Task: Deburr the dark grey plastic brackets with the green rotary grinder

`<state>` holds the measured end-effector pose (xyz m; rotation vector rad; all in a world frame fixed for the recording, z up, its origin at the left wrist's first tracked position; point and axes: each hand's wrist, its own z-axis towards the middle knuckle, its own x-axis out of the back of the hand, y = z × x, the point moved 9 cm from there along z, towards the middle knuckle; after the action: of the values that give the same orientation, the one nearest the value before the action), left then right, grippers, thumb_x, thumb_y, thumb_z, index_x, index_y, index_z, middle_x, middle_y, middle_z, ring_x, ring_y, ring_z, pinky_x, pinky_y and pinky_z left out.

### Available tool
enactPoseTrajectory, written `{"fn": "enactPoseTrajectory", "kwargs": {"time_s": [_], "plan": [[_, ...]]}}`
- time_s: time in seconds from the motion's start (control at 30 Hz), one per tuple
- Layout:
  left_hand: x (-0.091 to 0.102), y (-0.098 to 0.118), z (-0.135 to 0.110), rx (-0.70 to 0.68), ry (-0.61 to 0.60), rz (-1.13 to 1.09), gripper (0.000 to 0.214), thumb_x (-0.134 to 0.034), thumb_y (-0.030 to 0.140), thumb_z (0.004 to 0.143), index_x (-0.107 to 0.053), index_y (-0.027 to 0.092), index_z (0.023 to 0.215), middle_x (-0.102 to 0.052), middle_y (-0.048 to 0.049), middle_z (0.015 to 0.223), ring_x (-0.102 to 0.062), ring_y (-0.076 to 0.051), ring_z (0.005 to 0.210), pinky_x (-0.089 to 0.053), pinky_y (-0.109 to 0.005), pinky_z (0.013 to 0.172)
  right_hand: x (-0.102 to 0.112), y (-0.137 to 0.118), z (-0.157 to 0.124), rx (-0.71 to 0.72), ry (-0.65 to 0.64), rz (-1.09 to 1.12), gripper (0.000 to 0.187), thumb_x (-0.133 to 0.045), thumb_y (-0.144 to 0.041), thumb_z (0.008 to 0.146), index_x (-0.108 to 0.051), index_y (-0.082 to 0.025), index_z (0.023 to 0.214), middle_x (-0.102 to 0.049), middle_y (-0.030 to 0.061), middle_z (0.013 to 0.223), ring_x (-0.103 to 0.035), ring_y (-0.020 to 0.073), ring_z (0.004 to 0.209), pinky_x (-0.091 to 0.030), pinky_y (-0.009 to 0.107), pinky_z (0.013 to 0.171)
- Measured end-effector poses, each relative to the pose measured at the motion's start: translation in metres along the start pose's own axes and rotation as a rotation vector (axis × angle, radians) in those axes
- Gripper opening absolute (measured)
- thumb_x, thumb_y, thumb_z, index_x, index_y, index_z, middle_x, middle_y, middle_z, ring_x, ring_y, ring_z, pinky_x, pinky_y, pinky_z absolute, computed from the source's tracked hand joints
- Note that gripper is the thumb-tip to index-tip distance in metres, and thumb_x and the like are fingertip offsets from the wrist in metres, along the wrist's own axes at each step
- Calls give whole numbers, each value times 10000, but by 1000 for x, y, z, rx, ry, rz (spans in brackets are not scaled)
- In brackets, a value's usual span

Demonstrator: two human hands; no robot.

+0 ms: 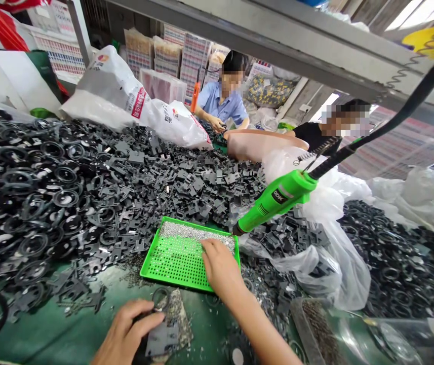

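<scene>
Near the bottom edge, my left hand (127,329) has its thumb and fingers closed around a dark plastic part with a ring at the top and a flat grey bracket (162,338). The part rests on a speckled stone-like block (185,317). My right hand (222,266) reaches over a green perforated tray (179,284), fingertips drawn together at a heap of tiny silver metal pieces (181,230); whatever they pinch is too small to make out. A green electric screwdriver (273,200) hangs tilted on its cable, its tip close to the tray's far right corner.
Dark ring-shaped parts (65,197) and grey brackets (209,182) pile up behind and left of the tray. White sacks (106,91) and transparent plastic bags (338,274) lie around. Across the table a person in a blue shirt (217,101) handles parts; another person (315,134) is further right.
</scene>
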<state>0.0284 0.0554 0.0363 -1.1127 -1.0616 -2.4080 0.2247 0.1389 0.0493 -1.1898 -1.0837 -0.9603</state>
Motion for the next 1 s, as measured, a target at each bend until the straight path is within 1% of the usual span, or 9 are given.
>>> {"fn": "enactPoseTrajectory", "kwargs": {"time_s": [0.13, 0.23, 0.37, 0.43, 0.53, 0.63, 0.7, 0.83, 1.0], "plan": [[19, -20, 31, 81, 128, 131, 251, -488, 365, 927, -614, 284, 1129, -625, -49, 1096, -562, -238, 1017, -419, -362, 861, -6, -43, 30, 215, -37, -19, 444, -432, -97, 924, -492, -262, 1332, -527, 42, 1392, -466, 201, 1263, -405, 368, 1032], [20, -32, 54, 80, 119, 261, 198, -517, 346, 917, -665, 309, 1044, -668, -21, 1043, -542, -248, 968, -330, -398, 851, -12, -54, 47, 287, -60, -47, 458, -429, -86, 931, -474, -296, 1336, -499, 4, 1428, -437, 191, 1286, -400, 394, 1022], [14, -39, 58, 63, 113, 287, 197, -516, 345, 931, -705, 318, 879, -706, 8, 924, -540, -228, 894, -260, -422, 896, -12, -27, 44, 199, -57, -92, 342, -431, -152, 959, -541, -257, 1266, -600, 38, 1302, -531, 211, 1168, -446, 386, 949], [12, -41, 54, 90, 134, 263, 236, -499, 396, 940, -708, 317, 864, -706, 0, 907, -536, -234, 894, -236, -445, 930, -8, -5, 32, 125, -48, -113, 314, -441, -176, 961, -565, -239, 1243, -624, 64, 1251, -554, 226, 1134, -458, 376, 928], [9, -44, 50, 133, 148, 222, 284, -491, 469, 933, -708, 312, 838, -700, -15, 893, -529, -256, 917, -209, -486, 960, -4, 21, 11, 20, -37, -140, 298, -451, -146, 944, -605, -169, 1198, -647, 136, 1154, -589, 269, 1053, -468, 420, 911], [7, -45, 50, 116, 144, 222, 211, -546, 434, 908, -711, 321, 842, -698, -8, 893, -536, -250, 911, -217, -470, 954, -3, 25, -6, -12, -32, -130, 307, -453, -85, 920, -629, -136, 1166, -659, 153, 1053, -606, 275, 980, -487, 427, 885], [6, -46, 50, 100, 139, 236, 155, -583, 404, 887, -711, 326, 847, -695, -3, 894, -538, -247, 907, -222, -462, 946, -4, 12, -12, 38, -44, -94, 321, -462, -74, 916, -641, -186, 1158, -666, 111, 1037, -612, 239, 948, -503, 369, 863], [5, -46, 51, 94, 118, 251, 123, -603, 389, 875, -704, 321, 860, -692, -5, 911, -535, -257, 919, -222, -468, 933, -11, -36, -3, 241, -88, -8, 287, -495, -132, 936, -653, -263, 1136, -663, 29, 1078, -598, 172, 974, -488, 270, 880], [8, -42, 53, 80, 138, 263, 124, -607, 388, 874, -697, 309, 842, -696, -3, 896, -531, -255, 904, -217, -471, 924, -19, -79, 36, 399, -88, 7, 312, -478, -205, 963, -566, -279, 1253, -573, 9, 1322, -524, 186, 1176, -436, 312, 974]]}}
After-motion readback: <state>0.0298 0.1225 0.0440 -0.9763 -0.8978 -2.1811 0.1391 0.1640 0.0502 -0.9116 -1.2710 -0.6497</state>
